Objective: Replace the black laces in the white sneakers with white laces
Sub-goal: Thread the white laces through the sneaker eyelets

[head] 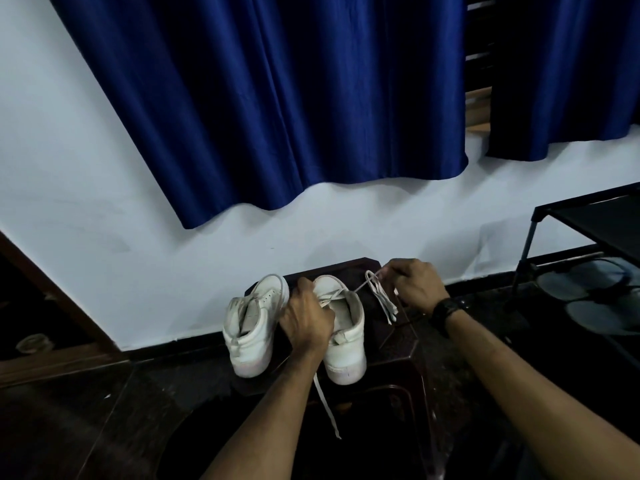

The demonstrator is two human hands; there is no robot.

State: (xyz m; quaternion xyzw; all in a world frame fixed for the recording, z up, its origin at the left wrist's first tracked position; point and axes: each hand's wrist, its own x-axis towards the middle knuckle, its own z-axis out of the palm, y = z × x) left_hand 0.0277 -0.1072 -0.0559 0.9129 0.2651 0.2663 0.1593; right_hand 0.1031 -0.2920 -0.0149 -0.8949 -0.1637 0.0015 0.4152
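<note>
Two white sneakers stand heels toward me on a dark stool (394, 358). The left sneaker (251, 327) has no lace showing. My left hand (306, 318) grips the right sneaker (346, 344) at its inner collar. A white lace (379, 296) runs from that shoe's eyelets up to my right hand (414, 285), which pinches it just right of the toe, with loops hanging below the fingers. The lace's other end (327, 407) dangles off the stool's front edge. A thin dark lace (403, 320) lies on the stool beside the right shoe.
A white wall and blue curtains (277, 98) rise behind the stool. A black metal shoe rack (588, 216) with grey footwear (599, 303) stands at the right. A brown wooden frame (52, 306) is at the left. The floor is dark.
</note>
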